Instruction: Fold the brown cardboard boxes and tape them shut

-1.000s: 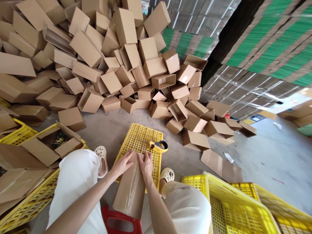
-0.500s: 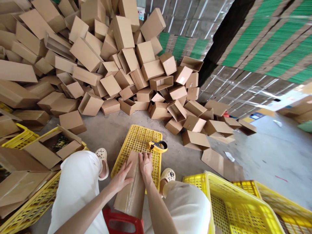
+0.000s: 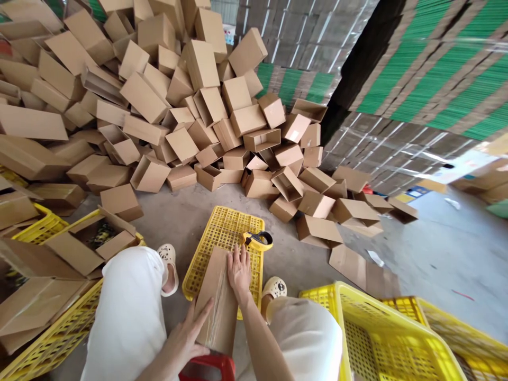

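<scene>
While the long brown cardboard box (image 3: 227, 309) lies between the hands, its long axis pointing forward over the yellow perforated plastic crate (image 3: 216, 225), the left hand (image 3: 184, 338), fingers spread, contacts its near left side; the right hand (image 3: 239, 272), fingers extended, lies at its far right edge.

Packing area, warehouse or workshop by the look of it. Bare concrete floor (image 3: 428, 254), great heap of cardboard boxes (image 3: 182, 145), tall stacks of flat cardboard (image 3: 432, 69) behind. Yellow plastic crates (image 3: 339, 304) both sides; taped carton (image 3: 217, 312) and tape dispenser (image 3: 257, 243) between.
</scene>
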A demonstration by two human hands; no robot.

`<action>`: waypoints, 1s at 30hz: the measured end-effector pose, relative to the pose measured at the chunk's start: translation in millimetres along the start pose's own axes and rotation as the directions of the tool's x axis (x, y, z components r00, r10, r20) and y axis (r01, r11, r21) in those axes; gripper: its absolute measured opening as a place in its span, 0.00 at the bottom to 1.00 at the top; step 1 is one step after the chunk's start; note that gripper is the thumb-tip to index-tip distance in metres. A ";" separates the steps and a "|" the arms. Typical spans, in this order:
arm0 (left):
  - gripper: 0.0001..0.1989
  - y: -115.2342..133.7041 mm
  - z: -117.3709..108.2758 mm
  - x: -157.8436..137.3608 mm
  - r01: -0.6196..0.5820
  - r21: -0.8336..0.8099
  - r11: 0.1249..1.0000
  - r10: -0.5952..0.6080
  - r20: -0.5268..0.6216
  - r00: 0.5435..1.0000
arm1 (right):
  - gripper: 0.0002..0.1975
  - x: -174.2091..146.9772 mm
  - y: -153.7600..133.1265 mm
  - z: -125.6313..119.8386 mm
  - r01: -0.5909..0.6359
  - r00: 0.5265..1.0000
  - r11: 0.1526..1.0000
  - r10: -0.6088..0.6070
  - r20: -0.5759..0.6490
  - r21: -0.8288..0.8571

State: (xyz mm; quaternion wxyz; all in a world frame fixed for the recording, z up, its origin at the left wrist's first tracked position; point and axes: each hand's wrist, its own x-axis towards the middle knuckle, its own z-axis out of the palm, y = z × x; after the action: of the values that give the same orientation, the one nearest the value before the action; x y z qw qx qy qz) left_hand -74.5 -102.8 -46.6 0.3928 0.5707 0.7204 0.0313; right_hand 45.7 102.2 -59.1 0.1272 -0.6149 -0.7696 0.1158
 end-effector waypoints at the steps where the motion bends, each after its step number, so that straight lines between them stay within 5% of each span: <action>1: 0.66 2.8 -3.5 1.6 0.014 0.026 1.000 -0.014 0.006 1.000 | 0.31 -8.3 0.9 -1.6 -0.001 1.000 1.000 0.001 0.030 -0.018; 5: 0.68 12.8 -9.3 6.0 0.022 0.131 0.991 -0.021 -0.007 1.000 | 0.31 -56.1 5.1 -4.8 0.088 0.993 0.994 -0.083 0.079 -0.057; 11: 0.60 10.5 12.9 12.3 -0.082 0.163 0.983 0.100 -0.107 0.989 | 0.33 -148.8 9.7 4.9 0.238 0.964 0.970 -0.243 -0.108 -0.059; 15: 0.52 -0.4 33.0 20.1 -0.216 0.357 0.909 0.333 -0.308 0.891 | 0.42 -211.8 24.2 22.6 0.283 0.944 0.957 -0.291 -0.158 -0.071; 18: 0.52 -6.0 40.1 21.5 -0.258 0.452 0.854 0.427 -0.325 0.844 | 0.45 -237.0 34.9 30.9 0.270 0.943 0.958 -0.284 -0.177 -0.098; 22: 0.53 -10.3 33.0 16.5 -0.355 0.431 0.830 0.486 -0.245 0.839 | 0.40 -217.7 29.7 23.9 0.265 0.951 0.961 -0.274 -0.142 -0.077; 26: 0.46 -12.0 20.9 21.8 -0.422 0.422 0.802 0.549 -0.244 0.799 | 0.32 -155.5 14.4 6.6 0.201 0.976 0.978 -0.205 -0.079 -0.056; 30: 0.38 -3.6 9.2 48.6 -0.364 0.406 0.838 0.505 -0.327 0.799 | 0.31 -94.8 6.3 -8.6 0.201 0.979 0.977 -0.202 -0.001 -0.068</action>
State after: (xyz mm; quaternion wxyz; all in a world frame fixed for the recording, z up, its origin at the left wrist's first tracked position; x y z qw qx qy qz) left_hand -73.7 -66.5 -80.5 0.1110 0.7582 0.6301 0.1256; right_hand 74.5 11.2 -58.2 0.1204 -0.5382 -0.8309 0.0737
